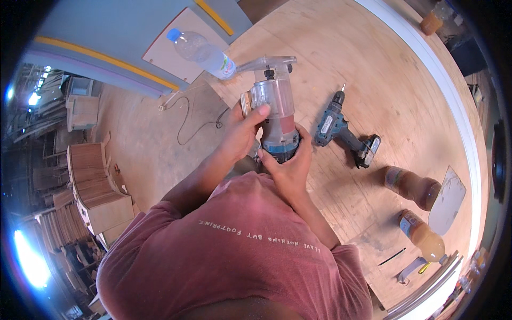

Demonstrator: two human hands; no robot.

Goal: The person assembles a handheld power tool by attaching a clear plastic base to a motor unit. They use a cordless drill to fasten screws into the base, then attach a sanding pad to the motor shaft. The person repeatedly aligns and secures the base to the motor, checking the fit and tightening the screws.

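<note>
Both my hands hold a trim router point(275, 104) with a clear plastic base, a grey-and-blue body and its flat base plate pointing away from me. My left hand point(240, 133) grips the side of the clear housing, thumb laid across it. A small layered wooden piece point(245, 104) shows between that hand and the housing; whether it is fixed to the router I cannot tell. Around the blue and black motor end, my right hand point(293, 169) is wrapped. A cordless drill point(335, 125) with a bit in its chuck lies on the plywood tabletop point(384, 90), right of the router.
A clear bottle with a blue cap point(200, 52) lies beyond the router. At the right are a brown-filled bottle point(413, 188), an orange-filled bottle point(424, 236) and a pale flat sheet point(447, 200). A dark cord point(184, 125) curls on the floor; curved wooden furniture point(96, 181) stands left.
</note>
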